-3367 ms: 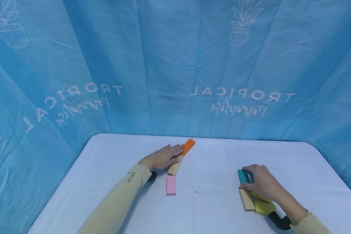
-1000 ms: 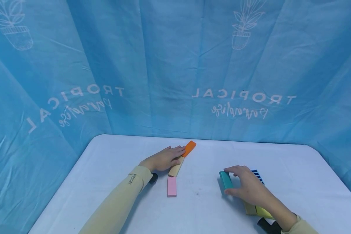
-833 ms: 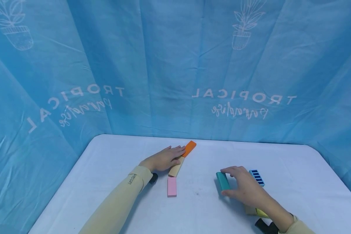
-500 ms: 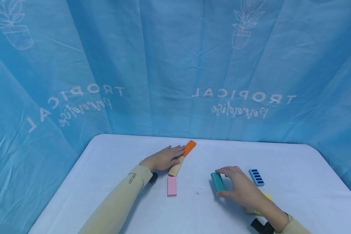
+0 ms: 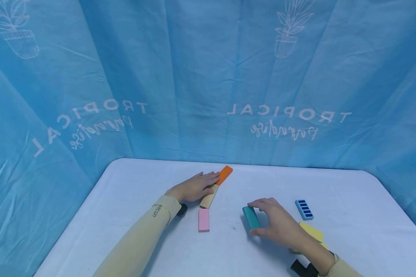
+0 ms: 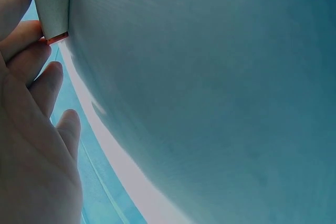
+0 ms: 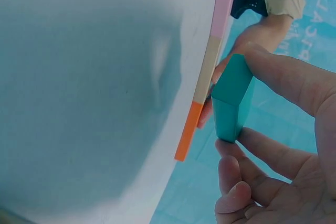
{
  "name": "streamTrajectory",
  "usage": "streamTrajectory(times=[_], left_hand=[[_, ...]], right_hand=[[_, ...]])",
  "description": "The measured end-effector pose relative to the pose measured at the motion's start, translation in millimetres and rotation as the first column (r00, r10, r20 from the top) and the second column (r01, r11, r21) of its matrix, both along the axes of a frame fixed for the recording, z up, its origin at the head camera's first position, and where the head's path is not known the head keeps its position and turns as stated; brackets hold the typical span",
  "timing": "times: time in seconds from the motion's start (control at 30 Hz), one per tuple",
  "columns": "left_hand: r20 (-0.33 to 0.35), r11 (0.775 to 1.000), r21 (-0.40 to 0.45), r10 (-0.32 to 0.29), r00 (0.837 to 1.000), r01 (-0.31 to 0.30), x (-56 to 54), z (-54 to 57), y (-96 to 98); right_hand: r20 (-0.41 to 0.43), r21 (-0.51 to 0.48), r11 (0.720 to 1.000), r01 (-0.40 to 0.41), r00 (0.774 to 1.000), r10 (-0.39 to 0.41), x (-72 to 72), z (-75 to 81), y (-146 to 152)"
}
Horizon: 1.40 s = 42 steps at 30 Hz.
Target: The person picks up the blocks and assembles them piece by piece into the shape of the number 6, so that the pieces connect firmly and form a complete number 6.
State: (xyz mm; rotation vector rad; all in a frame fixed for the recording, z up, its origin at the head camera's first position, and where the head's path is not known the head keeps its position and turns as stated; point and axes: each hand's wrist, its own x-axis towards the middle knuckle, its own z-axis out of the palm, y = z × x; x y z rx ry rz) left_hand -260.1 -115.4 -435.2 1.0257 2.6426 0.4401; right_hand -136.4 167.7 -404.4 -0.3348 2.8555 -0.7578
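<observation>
My left hand (image 5: 193, 187) lies beside a natural wooden block (image 5: 209, 197), its fingers fairly straight. It touches that block with the thumb and reaches an orange block (image 5: 224, 175) with the fingertips. A pink block (image 5: 203, 220) meets the wooden one's near end, so the three form a bent row. My right hand (image 5: 278, 223) pinches a teal block (image 5: 251, 218) by its ends between thumb and fingers, a little above the table. In the right wrist view the teal block (image 7: 232, 98) shows its slanted end, with the row behind it.
On the right lie a blue block with dark squares (image 5: 304, 209) and a yellow block (image 5: 312, 231); more pieces there are partly hidden by my right forearm. A white-covered table (image 5: 152, 173) ends at a blue curtain (image 5: 204, 77).
My right hand has picked up the teal block from the right-hand group and carried it left toward the row. The blue and yellow blocks have come into sight. My left hand stays put.
</observation>
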Motion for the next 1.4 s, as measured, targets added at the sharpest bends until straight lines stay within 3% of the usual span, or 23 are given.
streamTrajectory(times=[0.73,1.4], left_hand=[[0.005,1.0,-0.014,0.027,1.0,-0.026,0.6,-0.7,1.9],[-0.001,1.0,-0.015,0.015,1.0,-0.015,0.5,0.6,1.6]], right_hand=[[0.041,-0.055,0.99,-0.132,0.99,0.135,8.1,-4.1,-20],[0.09,-0.079,0.958,-0.275,0.955,0.282,13.6,-9.3,-39]])
